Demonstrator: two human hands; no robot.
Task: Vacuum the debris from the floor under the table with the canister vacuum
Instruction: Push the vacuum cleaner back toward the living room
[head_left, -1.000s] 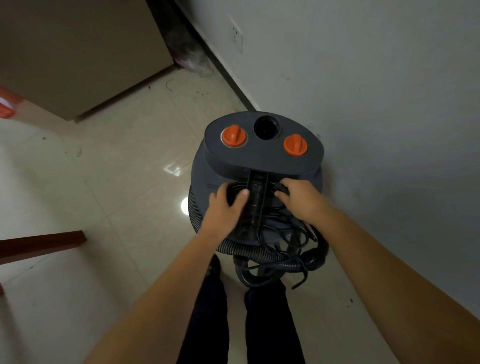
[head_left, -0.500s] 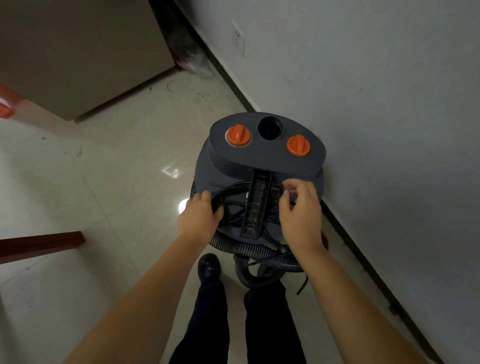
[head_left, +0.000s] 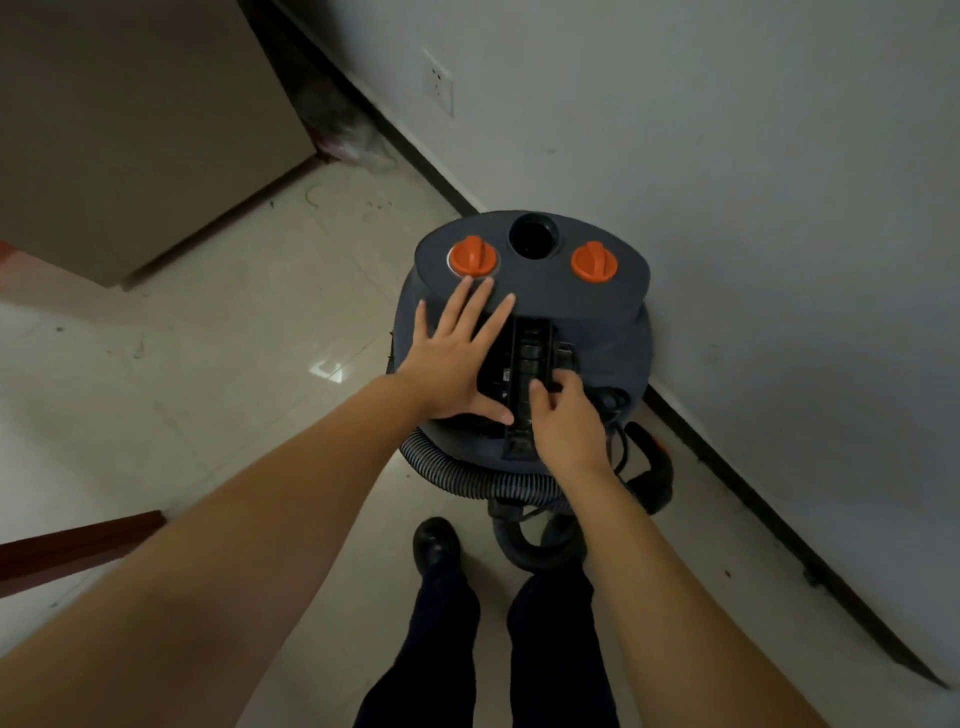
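Close against the wall (head_left: 779, 208), the canister vacuum (head_left: 613, 358) — left hand (head_left: 452, 358) flat, right hand (head_left: 566, 426) pinching its cord (head_left: 615, 402).

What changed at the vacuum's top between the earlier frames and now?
The left hand let go of the black cord, opened flat and moved forward onto the canister vacuum, fingertips near the left orange knob. The right hand shifted inward and now pinches at the black handle. The vacuum, its hose and the wall socket stayed put.

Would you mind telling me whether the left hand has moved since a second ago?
Yes. The left hand has left the cord and slid forward across the vacuum lid, fingertips now near the left orange knob.
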